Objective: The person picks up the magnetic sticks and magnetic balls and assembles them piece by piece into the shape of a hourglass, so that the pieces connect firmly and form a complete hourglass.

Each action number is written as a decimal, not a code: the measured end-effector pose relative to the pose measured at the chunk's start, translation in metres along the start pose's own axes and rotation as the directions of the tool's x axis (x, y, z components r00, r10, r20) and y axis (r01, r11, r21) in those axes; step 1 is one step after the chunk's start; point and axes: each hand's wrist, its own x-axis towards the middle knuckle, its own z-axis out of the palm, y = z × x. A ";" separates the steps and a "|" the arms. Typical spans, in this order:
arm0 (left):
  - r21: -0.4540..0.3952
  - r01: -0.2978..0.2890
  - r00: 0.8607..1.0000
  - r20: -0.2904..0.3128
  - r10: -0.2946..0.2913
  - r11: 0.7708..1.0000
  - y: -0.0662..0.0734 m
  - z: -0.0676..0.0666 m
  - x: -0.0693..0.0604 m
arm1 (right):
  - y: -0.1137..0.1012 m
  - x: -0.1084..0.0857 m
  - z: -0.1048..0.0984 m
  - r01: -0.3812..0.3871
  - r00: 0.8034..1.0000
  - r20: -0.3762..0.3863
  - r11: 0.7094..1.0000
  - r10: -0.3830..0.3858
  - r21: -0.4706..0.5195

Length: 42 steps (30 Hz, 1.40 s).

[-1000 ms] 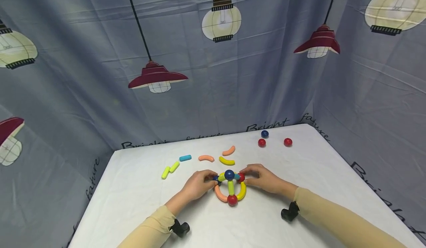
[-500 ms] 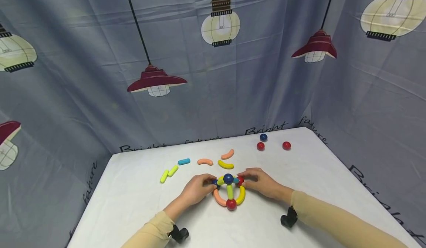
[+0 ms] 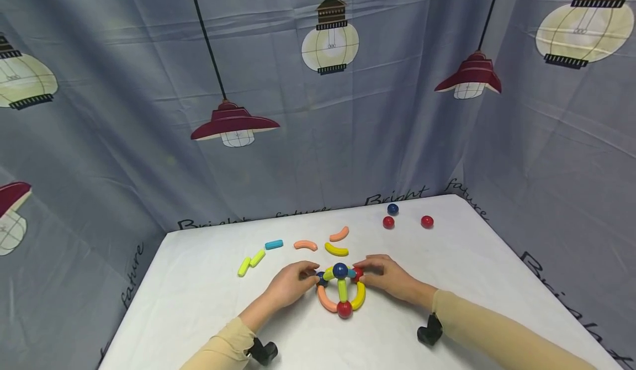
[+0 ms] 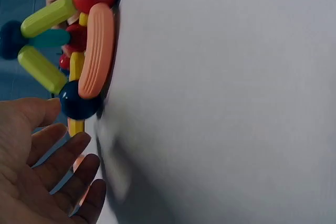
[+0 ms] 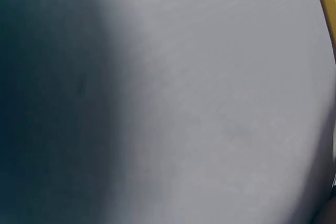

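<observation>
A small frame of magnetic building sticks and balls stands on the white table [image 3: 397,326]. A dark blue ball [image 3: 340,270] tops it, joined by a lime stick [image 3: 343,291] to a red ball [image 3: 344,310] at the front. Curved orange [image 3: 325,300] and yellow [image 3: 359,297] sticks form its base. My left hand [image 3: 289,285] is at the left blue ball [image 4: 80,100], thumb tip beside it, fingers loosely bent and apart from it in the left wrist view. My right hand [image 3: 390,276] pinches the right red ball [image 3: 358,274]. The right wrist view barely shows the hand.
Behind the frame lie orange curved sticks [image 3: 305,245], a yellow curved stick [image 3: 337,249], a blue stick [image 3: 274,244] and two lime sticks [image 3: 257,258]. Loose red balls [image 3: 427,221] and a blue ball [image 3: 393,209] sit at the back right. A grey curtain [image 3: 298,165] hangs behind.
The head view has tilted up a little, so everything sits slightly lower. My left fingers have eased slightly away from the left blue ball. The right hand and the frame look unchanged.
</observation>
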 end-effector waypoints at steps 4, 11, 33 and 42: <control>0.033 0.024 0.997 -0.076 -0.021 0.999 -0.010 -0.018 -0.002 | 0.001 0.000 0.002 0.004 1.000 -0.003 1.000 -0.004 0.000; 0.182 0.170 0.942 -0.320 -0.105 0.969 -0.040 -0.059 -0.012 | 0.002 0.002 0.002 0.013 1.000 -0.012 1.000 -0.013 -0.012; 0.257 0.455 0.869 -0.338 -0.361 0.853 -0.085 -0.086 -0.025 | 0.003 0.001 0.002 0.000 1.000 -0.012 1.000 0.000 0.001; 0.255 0.443 0.871 -0.350 -0.345 0.859 -0.092 -0.089 -0.027 | 0.003 0.000 0.001 0.002 1.000 -0.008 1.000 -0.002 -0.007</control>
